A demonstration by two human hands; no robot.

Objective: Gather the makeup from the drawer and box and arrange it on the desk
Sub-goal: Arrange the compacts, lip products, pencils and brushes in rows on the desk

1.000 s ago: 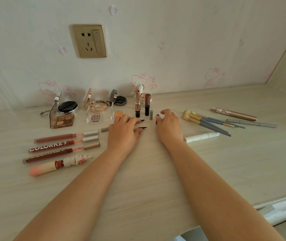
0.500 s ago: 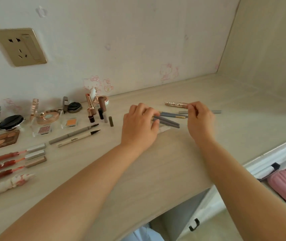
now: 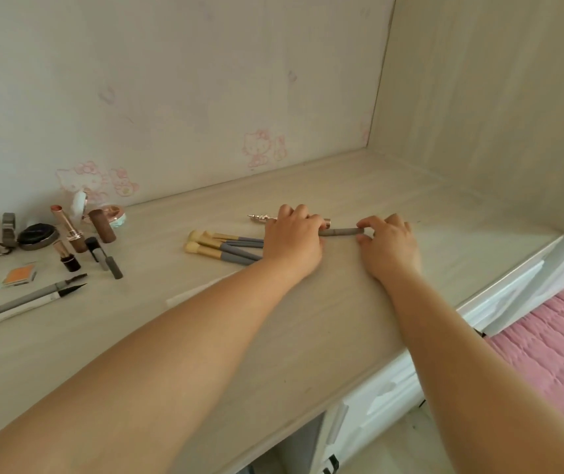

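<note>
Grey pencil between both hands

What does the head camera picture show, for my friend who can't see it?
Two hands adjust a grey pencil on a pale wooden desk: the right hand pinches its end, the left hand covers the other end. Makeup brushes lie left of them, lipsticks and compacts farther left.

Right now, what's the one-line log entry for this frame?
phase: arranging | left hand: on brush handles | right hand: pinching grey pencil | desk
</note>
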